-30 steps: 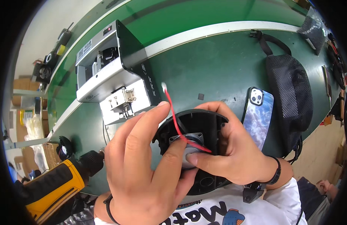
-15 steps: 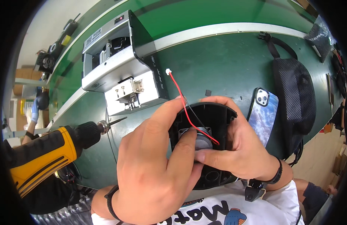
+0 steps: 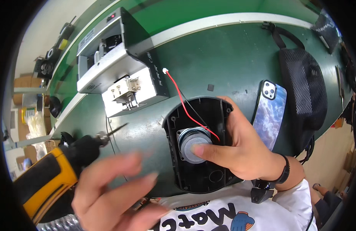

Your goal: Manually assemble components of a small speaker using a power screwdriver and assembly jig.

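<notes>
My right hand (image 3: pixel 243 150) grips the right side of a black plastic housing (image 3: pixel 174 169), with its thumb pressed on the round grey magnet of a speaker (image 3: pixel 193 148) seated inside. A red and black wire pair (image 3: pixel 184 104) runs from beside the speaker over the housing's far edge, ending in a small white connector (image 3: pixel 165 71). My left hand (image 3: pixel 112 188), partly blurred, hovers left of the housing with its fingers apart and nothing in them. Beyond it a yellow and black power driver (image 3: pixel 58 171) points its bit toward the middle of the bench.
A silver and black screw feeder (image 3: pixel 120 63) stands at the far left. To the right lie a phone in a blue marbled case (image 3: pixel 271 111) and a black mesh bag (image 3: pixel 305 92). One small dark square (image 3: pixel 210 87) rests on the green bench (image 3: pixel 228 50).
My left hand has let go of the speaker area and moved left toward the driver. My right hand still holds the housing, thumb on the magnet. The view has shifted slightly.
</notes>
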`<state>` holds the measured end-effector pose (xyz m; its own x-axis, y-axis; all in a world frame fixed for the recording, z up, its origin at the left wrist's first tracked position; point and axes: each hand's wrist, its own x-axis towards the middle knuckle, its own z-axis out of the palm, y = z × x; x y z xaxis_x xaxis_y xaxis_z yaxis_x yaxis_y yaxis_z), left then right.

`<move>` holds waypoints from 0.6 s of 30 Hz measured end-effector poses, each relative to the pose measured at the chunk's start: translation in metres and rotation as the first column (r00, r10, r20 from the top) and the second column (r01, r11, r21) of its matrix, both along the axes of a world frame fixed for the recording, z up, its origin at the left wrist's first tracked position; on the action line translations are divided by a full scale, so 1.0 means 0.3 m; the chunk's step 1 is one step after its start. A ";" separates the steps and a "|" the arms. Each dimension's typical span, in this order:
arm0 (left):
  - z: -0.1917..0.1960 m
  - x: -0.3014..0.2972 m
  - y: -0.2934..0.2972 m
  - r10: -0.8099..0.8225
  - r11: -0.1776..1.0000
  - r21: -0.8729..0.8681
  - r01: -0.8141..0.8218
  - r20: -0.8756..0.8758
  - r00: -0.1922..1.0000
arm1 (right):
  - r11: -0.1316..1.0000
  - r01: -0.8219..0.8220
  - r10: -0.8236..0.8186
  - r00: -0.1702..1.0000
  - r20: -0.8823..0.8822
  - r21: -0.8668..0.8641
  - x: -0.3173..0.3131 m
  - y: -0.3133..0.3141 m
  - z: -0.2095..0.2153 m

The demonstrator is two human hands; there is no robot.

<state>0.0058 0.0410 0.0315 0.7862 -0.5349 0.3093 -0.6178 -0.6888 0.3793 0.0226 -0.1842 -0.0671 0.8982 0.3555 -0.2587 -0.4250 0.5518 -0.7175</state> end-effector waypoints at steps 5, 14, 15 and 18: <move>-0.042 -0.029 0.064 0.128 0.981 -0.151 -0.120 0.041 0.991 | 0.997 0.022 -0.014 0.994 -0.111 0.069 0.002 -0.015 0.002; 0.024 0.086 -0.010 -0.156 0.986 0.049 0.161 -0.086 0.984 | 0.999 0.037 -0.036 0.996 -0.078 0.017 -0.011 -0.014 -0.008; 0.053 0.122 -0.046 -0.225 0.959 0.152 0.240 -0.108 0.968 | 0.999 0.028 -0.026 0.996 -0.080 0.022 -0.011 -0.010 -0.010; 0.029 0.202 -0.147 -0.260 0.923 0.238 0.303 -0.196 0.946 | 0.988 0.023 -0.024 1.000 -0.006 -0.150 -0.002 -0.026 -0.032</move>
<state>0.0664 -0.0031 0.0401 0.6183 -0.7858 0.0127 -0.7477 -0.5831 0.3178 0.0220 -0.1921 -0.0766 0.9037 0.2910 -0.3140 -0.4188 0.4482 -0.7898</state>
